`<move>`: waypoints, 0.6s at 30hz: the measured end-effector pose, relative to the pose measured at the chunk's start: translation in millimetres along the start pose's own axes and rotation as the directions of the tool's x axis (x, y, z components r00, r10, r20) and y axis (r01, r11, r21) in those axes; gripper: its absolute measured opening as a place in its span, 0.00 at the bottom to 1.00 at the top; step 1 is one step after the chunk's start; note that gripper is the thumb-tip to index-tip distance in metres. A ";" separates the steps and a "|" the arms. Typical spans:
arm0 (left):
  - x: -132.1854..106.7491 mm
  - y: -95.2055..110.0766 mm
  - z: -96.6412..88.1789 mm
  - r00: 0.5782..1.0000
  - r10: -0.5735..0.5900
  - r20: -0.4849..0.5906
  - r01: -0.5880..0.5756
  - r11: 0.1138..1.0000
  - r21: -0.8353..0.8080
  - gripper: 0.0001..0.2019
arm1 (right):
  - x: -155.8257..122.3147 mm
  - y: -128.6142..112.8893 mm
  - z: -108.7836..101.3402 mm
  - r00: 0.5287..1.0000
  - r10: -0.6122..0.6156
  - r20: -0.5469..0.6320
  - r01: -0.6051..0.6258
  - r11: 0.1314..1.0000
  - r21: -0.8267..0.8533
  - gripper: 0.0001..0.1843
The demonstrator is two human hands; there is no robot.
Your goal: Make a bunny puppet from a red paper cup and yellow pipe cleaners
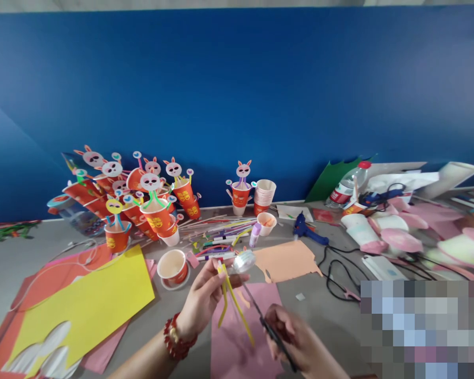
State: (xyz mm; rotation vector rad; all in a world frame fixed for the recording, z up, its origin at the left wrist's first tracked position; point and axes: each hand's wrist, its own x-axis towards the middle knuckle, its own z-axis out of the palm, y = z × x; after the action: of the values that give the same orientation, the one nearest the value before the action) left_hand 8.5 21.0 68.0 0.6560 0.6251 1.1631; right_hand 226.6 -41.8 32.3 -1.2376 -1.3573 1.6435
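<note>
My left hand (205,297) is closed in a pinch on a bent yellow pipe cleaner (231,302) whose ends hang down, and seems to hold a roll of clear tape (244,261) too. A red bead bracelet (176,337) circles that wrist. My right hand (296,339) grips dark scissors (266,323) whose blades point up toward the tape and the pipe cleaner. Both hands hover above a pink paper sheet (237,347) on the grey table (174,321).
Red paper cups with bunny faces (150,205) crowd the back left; one more (240,192) stands beside stacked cups (264,195). Yellow paper (90,305), orange paper (288,260), a blue glue gun (306,229) with its cable, sticks and markers (217,231), and pink cutouts (403,234) lie around.
</note>
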 end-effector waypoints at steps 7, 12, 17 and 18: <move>-4.6 -1.8 2.9 0.999 0.041 -0.026 -0.042 0.999 -0.026 0.09 | 4.7 1.3 21.3 0.999 0.011 0.030 -0.014 0.995 0.101 0.20; -4.4 -7.4 7.5 1.000 0.029 0.002 -0.029 0.998 -0.053 0.10 | 13.2 -0.3 25.7 0.996 -0.081 0.025 0.077 0.989 0.127 0.28; -6.4 -14.3 11.3 0.997 0.039 0.072 -0.035 0.997 -0.062 0.09 | 18.0 -17.6 31.6 0.992 -0.117 0.041 0.109 0.980 0.166 0.32; -6.9 -14.8 11.3 0.996 0.039 0.076 -0.034 0.997 -0.063 0.10 | 17.8 -20.0 32.0 0.993 -0.114 0.043 0.105 0.980 0.168 0.32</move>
State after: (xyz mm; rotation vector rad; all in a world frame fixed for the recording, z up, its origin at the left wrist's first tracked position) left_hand 24.0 9.0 65.2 0.6591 0.5114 1.1806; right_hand 189.1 -31.6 47.6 -1.0123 -1.2682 1.6843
